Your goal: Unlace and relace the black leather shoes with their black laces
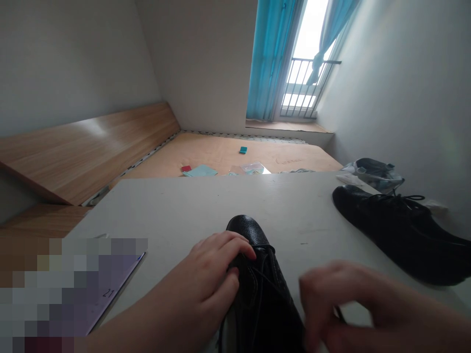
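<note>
A black lace-up shoe (272,314) lies on the white table, its toe pointing away from me. My left hand (217,269) grips its left side near the toe, with the fingertips at the lace holes and the front of the tongue. A thin black shoelace (270,279) runs loosely across the shoe's opening. To the right of the shoe is my right hand (342,304), slightly blurred, its fingers pinched together. A short dark bit of lace shows by those fingers. The second black shoe (397,230), its lace tied in a bow, stands at the right.
The white table (176,211) extends to a bed (221,142) with small teal and red items on it. A purple booklet (117,289), partly pixelated, lies at the left. Behind the second shoe sits a bin with a clear bag (379,174) beside the wall.
</note>
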{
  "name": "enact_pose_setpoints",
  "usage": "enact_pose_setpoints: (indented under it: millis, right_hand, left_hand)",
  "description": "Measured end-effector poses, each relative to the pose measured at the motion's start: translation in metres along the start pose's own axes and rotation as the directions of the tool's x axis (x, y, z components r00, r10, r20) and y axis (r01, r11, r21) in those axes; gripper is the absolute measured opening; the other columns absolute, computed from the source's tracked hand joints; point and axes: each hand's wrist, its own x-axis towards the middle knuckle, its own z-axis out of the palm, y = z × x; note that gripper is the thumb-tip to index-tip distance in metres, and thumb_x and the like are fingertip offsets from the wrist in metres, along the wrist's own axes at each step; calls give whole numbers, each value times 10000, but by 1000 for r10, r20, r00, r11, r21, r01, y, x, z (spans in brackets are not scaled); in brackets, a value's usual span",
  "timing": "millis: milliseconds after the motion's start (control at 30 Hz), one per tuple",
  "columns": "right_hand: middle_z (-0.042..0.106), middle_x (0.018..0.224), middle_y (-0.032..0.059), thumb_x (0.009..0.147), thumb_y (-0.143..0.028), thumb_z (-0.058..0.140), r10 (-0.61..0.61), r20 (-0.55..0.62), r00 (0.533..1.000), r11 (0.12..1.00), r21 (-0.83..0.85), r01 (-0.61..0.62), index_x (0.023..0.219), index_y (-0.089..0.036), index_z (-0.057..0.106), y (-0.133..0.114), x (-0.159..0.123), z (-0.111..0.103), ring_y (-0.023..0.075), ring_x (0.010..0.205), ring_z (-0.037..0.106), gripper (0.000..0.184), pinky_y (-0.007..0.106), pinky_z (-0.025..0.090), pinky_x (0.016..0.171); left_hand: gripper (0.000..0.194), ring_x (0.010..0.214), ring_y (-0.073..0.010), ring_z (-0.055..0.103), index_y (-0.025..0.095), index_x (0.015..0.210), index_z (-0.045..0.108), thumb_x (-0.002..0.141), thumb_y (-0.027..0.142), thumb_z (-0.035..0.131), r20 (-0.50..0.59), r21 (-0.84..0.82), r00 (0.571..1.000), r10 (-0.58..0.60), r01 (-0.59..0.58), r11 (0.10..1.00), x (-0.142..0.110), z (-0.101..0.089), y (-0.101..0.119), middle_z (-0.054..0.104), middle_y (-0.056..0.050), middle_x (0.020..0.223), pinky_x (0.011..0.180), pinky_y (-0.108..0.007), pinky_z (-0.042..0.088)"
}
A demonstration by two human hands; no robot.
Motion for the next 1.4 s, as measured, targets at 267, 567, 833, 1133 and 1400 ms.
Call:
enact_pose_setpoints:
  millis: [267, 567, 833, 1133, 1400]
  right_hand:
    - [558, 1048, 18, 927, -288, 533, 94, -190, 977, 990, -89, -112, 1082, -282, 585, 21, 42, 19, 153, 934, 546, 163, 295, 461, 819]
    - [406, 648, -39, 895, -456, 568, 92, -233, 968, 836, 546, 52, 708, -204, 517, 25, 37, 5, 97, 557, 391, 318, 241, 387, 556]
    - [615, 685, 6, 894, -365, 562, 194, -155, 969, 853, -462, -245, 834, -224, 681, 21, 39, -8, 127, 586, 491, 194, 256, 352, 551]
    - [611, 724, -4, 872, -382, 598, 59, -759, 648, 994, 108, 36, 743, -231, 618, 35, 37, -26, 157, 721, 556, 200, 278, 457, 681]
    - [269, 510, -72, 835, -280, 551, 289, -526, 799, 695, 690, 203, 712, -256, 527, 17, 35, -39, 101, 392, 209, 127, 246, 330, 392]
  left_hand:
    - [411, 1230, -193, 509, 356, 1029, 678, 791, 100, 462, 16, -386, 998, 54, -44, 922, -9, -2, 3, 597, 47, 1221, 1015, -322, 449]
    - [313, 811, -136, 614, 386, 1037, 646, 854, 167, 520, -158, -399, 982, 103, -159, 903, -19, -19, 8, 622, 33, 974, 651, -198, 513]
    - [278, 668, -211, 625, 227, 961, 675, 920, 255, 402, -73, 494, 994, -83, 109, 863, -9, -9, -3, 689, -27, 767, 580, -300, 455]
    - [199, 941, -240, 519, 225, 787, 555, 912, 302, 421, -500, 271, 862, 86, 62, 961, -10, -29, 11, 605, -26, 940, 832, -392, 400]
    - [329, 449, -90, 397, 211, 631, 431, 940, 314, 383, -336, -760, 872, -355, -29, 649, -10, -36, 8, 464, 43, 572, 392, -191, 372]
